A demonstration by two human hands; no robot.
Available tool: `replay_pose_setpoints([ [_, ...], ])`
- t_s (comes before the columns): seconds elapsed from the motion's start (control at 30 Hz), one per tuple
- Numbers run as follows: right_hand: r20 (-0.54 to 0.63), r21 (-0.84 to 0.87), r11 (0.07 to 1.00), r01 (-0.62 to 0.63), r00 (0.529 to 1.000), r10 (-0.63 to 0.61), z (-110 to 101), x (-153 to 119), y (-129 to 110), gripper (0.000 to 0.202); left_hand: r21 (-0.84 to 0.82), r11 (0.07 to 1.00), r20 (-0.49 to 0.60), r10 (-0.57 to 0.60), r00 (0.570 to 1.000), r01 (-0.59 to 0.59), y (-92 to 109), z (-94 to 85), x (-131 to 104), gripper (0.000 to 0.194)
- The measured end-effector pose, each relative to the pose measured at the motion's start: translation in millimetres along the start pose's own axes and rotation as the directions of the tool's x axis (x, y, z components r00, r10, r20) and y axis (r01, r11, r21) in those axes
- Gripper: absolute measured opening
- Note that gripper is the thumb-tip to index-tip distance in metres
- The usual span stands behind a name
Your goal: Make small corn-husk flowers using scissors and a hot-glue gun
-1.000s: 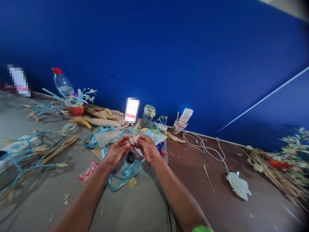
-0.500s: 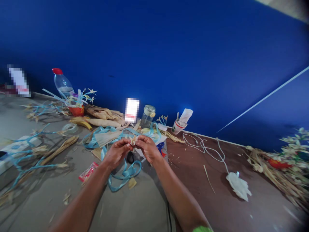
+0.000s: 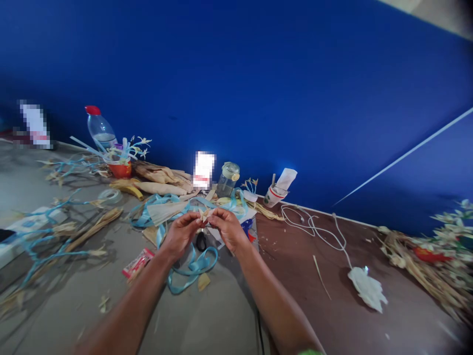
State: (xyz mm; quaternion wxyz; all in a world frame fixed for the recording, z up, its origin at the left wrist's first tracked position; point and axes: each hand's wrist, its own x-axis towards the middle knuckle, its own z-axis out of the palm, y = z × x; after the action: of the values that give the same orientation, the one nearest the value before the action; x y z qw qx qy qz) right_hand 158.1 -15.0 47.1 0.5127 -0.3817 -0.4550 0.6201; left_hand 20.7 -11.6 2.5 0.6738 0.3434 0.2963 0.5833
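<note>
Between my fingertips is a small pale flower (image 3: 204, 214) that looks made of dried husk. My left hand (image 3: 184, 233) pinches it from the left, and my right hand (image 3: 226, 227) pinches its other side. Light blue ribbon (image 3: 195, 266) lies looped on the table below my hands, with more of it bunched behind them. A black scissors-like handle (image 3: 201, 241) shows just beneath the flower, partly hidden. Near my left forearm lies a red and white packet (image 3: 138, 263).
Along the blue wall stand a red-capped bottle (image 3: 100, 129), a red cup (image 3: 120, 169) of blue-stemmed flowers, a glass jar (image 3: 227, 179) and a paper cup (image 3: 274, 195). Dried husks (image 3: 162, 178) lie behind my hands. A white cable (image 3: 314, 224) crosses the brown tabletop at right.
The whole view has shifted slightly, so things sit a little further right and lower. Both hands keep their pinch on the flower, whose petals now show more plainly.
</note>
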Motion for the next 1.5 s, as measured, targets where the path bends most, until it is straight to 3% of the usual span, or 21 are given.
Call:
replay_pose_setpoints([
  [0.33, -0.082, 0.006, 1.0, -0.017, 0.996, 0.017, 0, 1, 4, 0.013, 0.004, 1.0, -0.117, 0.016, 0.993, -0.016, -2, -0.6, 3, 0.025],
  [0.9, -0.102, 0.008, 0.999, 0.043, 0.994, -0.042, 5, 5, 17, 0.022, 0.085, 0.995, -0.056, 0.065, 0.996, -0.06, -6, -5.6, 4, 0.022],
  [1.37, -0.132, -0.025, 0.999, 0.025, 0.991, -0.028, 7, 2, 13, 0.015, 0.199, 0.976, -0.081, 0.108, 0.991, -0.091, -1, -4.3, 4, 0.023],
  [1.5, -0.152, -0.114, 0.993, 0.017, 0.988, -0.035, -1, 4, 10, 0.015, 0.189, 0.978, -0.142, 0.119, 0.983, -0.091, -3, -8.6, 7, 0.026],
])
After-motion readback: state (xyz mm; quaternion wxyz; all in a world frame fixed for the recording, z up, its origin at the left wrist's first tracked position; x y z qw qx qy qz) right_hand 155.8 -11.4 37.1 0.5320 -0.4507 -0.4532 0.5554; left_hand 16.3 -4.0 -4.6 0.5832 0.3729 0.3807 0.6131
